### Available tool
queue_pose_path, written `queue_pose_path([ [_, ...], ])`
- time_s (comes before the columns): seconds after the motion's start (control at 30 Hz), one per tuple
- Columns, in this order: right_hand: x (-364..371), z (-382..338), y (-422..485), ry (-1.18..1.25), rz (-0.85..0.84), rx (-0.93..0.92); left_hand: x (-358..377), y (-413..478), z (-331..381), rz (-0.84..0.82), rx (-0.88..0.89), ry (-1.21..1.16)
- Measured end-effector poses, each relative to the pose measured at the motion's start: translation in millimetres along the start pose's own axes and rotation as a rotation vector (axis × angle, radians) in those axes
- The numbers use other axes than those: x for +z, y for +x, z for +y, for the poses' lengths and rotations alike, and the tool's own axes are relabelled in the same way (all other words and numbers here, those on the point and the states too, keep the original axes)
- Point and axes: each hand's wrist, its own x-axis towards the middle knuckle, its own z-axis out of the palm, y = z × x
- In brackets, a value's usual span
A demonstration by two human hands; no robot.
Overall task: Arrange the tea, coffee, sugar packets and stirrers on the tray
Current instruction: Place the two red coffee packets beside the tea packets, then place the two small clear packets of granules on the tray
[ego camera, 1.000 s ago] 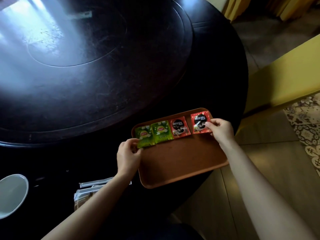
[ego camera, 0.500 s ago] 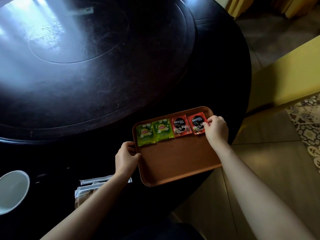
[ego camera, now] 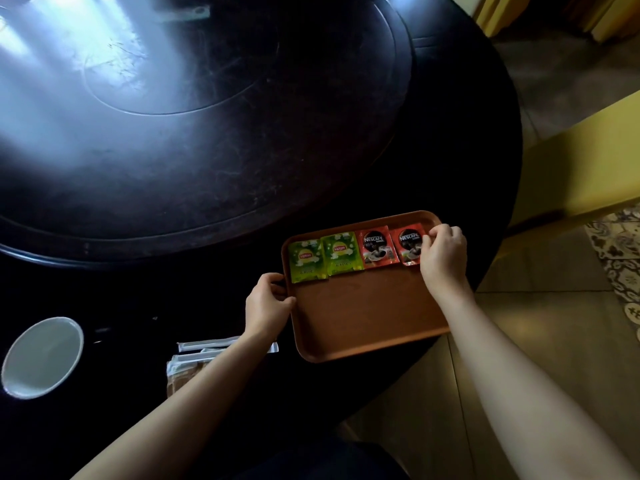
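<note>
We look down on a brown tray (ego camera: 363, 317) lying at the near edge of a dark round table (ego camera: 207, 150); along the tray's far rim four sachets lie flat in a row, side by side. From the left we count two green tea packets, the first (ego camera: 307, 260) and the second (ego camera: 341, 253) with edges touching or slightly overlapping (we cannot tell which); next comes a red coffee packet (ego camera: 376, 249), and just beside it a second red coffee packet (ego camera: 408, 246) at the right end of the row.

The right hand (ego camera: 441, 258) rests over the right end of the tray; its thumb and fingertips are pinched on the right edge of that last coffee packet, which lies flat on the tray. The left hand (ego camera: 267, 304) is closed on the tray's left rim, thumb on top and fingers curled beneath the edge.

Off the tray, on the table near the left forearm, lie several long white wrapped stirrers (ego camera: 204, 347) on a small pile of brownish packets (ego camera: 183, 375), partly hidden by the arm (whether these are sugar we cannot read); further left stands a white bowl (ego camera: 41, 356), well apart from the tray. Beyond the table's right edge a yellow chair (ego camera: 581, 174) stands on the tiled floor.
</note>
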Motion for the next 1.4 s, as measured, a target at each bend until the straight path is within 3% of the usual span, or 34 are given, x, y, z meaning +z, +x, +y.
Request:
queue_pose_path([
  [0.13,6,2,-16,-0.078,-0.037,-0.254,-5,-1,-2,-0.027,0.005,0.006],
  [0.5,7,-8,-20,-0.072,-0.005,-0.171,-18,1,-2,-0.095,0.036,-0.021],
  [0.7,-1,-73,-77,0.133,0.034,-0.395,-87,3,-41,-0.05,0.261,0.163],
  [0.77,3,-103,-121,0.185,-0.137,-0.57,-111,-4,-61,-0.136,0.319,0.296],
  [0.9,27,-141,-188,0.005,-0.69,-0.797,-128,-15,-97,-0.285,0.407,0.567],
  [1.03,50,-164,-204,-0.185,-0.76,-0.755,-135,-26,-116,-0.181,0.36,0.616],
  [1.13,57,-170,-209,-0.227,-0.762,-0.674,-137,-35,-124,-0.071,0.222,0.637],
  [1.27,62,-181,-216,-0.317,-0.73,-0.639,-132,-48,-136,0.057,0.082,0.536],
  [1.4,65,-190,-220,-0.303,-0.679,-0.66,-125,-52,-135,0.081,-0.039,0.38],
])
